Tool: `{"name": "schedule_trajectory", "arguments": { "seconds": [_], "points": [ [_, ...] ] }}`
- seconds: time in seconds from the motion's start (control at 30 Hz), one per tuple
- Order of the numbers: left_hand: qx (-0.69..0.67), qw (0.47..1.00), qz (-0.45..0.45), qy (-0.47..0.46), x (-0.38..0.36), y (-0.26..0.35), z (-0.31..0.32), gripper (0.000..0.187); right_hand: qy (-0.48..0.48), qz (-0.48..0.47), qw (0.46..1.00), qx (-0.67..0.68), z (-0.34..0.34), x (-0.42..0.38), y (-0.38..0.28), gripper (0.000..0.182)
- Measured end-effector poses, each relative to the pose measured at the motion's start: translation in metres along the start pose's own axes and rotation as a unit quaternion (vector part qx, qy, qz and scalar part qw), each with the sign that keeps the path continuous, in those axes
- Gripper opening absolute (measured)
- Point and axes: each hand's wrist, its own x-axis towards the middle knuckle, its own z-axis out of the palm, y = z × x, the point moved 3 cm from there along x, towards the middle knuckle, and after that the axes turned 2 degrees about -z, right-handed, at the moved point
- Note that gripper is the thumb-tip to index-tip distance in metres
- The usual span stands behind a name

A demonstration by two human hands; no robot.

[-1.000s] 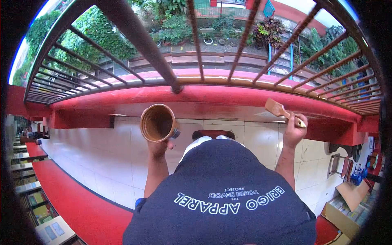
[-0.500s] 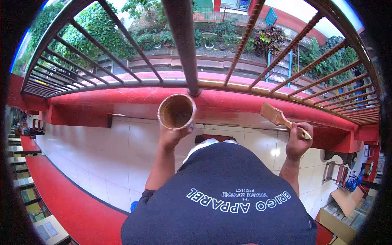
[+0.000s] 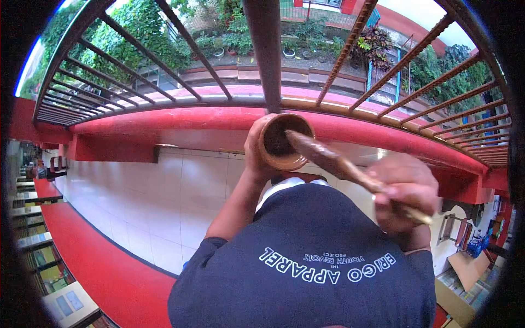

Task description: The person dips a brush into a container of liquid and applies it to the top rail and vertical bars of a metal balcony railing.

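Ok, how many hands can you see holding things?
2. The left hand holds the cup; the right hand holds the brush, whose far end shows across the cup's opening. Others far off may be hidden.

It's brown on the paintbrush (image 3: 325, 157), pale yellow at its handle tip (image 3: 420, 215), brown again on the cup (image 3: 284, 163), white lettering (image 3: 319, 275) blazing across the dark navy T-shirt (image 3: 306, 232), red along the ledge (image 3: 180, 116), and thin dark lines gridding the white floor tiles (image 3: 202, 186)!
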Motion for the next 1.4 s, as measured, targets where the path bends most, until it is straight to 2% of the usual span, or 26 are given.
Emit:
{"name": "schedule_trajectory", "arguments": {
  "seconds": [0.07, 0.17, 0.2, 0.27, 0.3, 0.43, 0.6, 0.63, 0.67, 0.73, 0.83, 1.0, 1.1, 1.2, 1.27, 1.37, 1.4],
  "points": [
    [0.083, 0.996, 0.023, -0.019, 0.001, 0.006, 0.004, 0.093, -0.034, -0.005, 0.999, -0.018, 0.015, 0.006, 0.004, 0.025],
    [0.070, 0.995, -0.048, -0.048, -0.006, 0.015, 0.015, 0.098, -0.055, 0.017, 0.998, -0.038, 0.032, 0.000, 0.018, 0.023],
    [0.047, 0.997, -0.050, -0.032, -0.011, 0.012, 0.021, 0.100, -0.057, 0.030, 0.997, -0.043, 0.035, -0.005, 0.024, 0.021],
    [0.019, 0.991, -0.128, -0.044, -0.023, 0.007, 0.032, 0.100, -0.078, 0.068, 0.992, -0.065, 0.034, -0.011, 0.033, 0.020],
    [0.041, 0.989, -0.128, -0.054, -0.022, 0.007, 0.038, 0.100, -0.091, 0.085, 0.989, -0.073, 0.030, -0.014, 0.037, 0.019],
    [0.103, 0.983, -0.140, -0.062, -0.015, 0.019, 0.062, 0.098, -0.044, 0.133, 0.988, -0.061, 0.003, -0.020, 0.052, 0.015],
    [0.142, 0.983, -0.116, -0.007, -0.020, 0.011, 0.095, 0.097, -0.007, 0.213, 0.977, -0.023, -0.031, -0.035, 0.073, 0.016],
    [0.215, 0.971, -0.098, -0.025, -0.013, 0.021, 0.102, 0.097, 0.017, 0.231, 0.973, 0.004, -0.038, -0.038, 0.076, 0.017],
    [0.239, 0.963, -0.126, -0.018, -0.020, 0.012, 0.107, 0.097, 0.023, 0.234, 0.972, 0.006, -0.045, -0.041, 0.079, 0.017],
    [0.222, 0.971, -0.088, -0.010, -0.020, 0.018, 0.119, 0.097, 0.040, 0.235, 0.971, 0.008, -0.059, -0.047, 0.087, 0.017],
    [0.181, 0.976, -0.121, -0.026, -0.027, 0.011, 0.132, 0.097, 0.020, 0.218, 0.975, 0.020, -0.063, -0.051, 0.094, 0.017],
    [0.181, 0.978, -0.096, -0.029, -0.030, 0.026, 0.155, 0.095, -0.064, 0.171, 0.983, -0.001, -0.044, -0.068, 0.110, 0.015],
    [0.250, 0.966, -0.051, -0.037, -0.025, 0.036, 0.164, 0.090, -0.046, 0.151, 0.987, 0.010, -0.059, -0.068, 0.107, 0.015],
    [0.208, 0.978, -0.004, 0.001, -0.023, 0.042, 0.174, 0.088, -0.048, 0.146, 0.988, -0.002, -0.071, -0.070, 0.106, 0.015],
    [0.206, 0.978, -0.018, -0.007, -0.032, 0.035, 0.177, 0.089, -0.079, 0.137, 0.987, -0.016, -0.071, -0.073, 0.108, 0.014],
    [0.234, 0.972, 0.012, -0.006, -0.023, 0.042, 0.181, 0.096, -0.042, 0.134, 0.990, 0.009, -0.084, -0.076, 0.105, 0.015],
    [0.220, 0.975, -0.012, -0.009, -0.024, 0.038, 0.182, 0.097, -0.055, 0.134, 0.990, 0.004, -0.083, -0.076, 0.107, 0.015]
  ]
}}
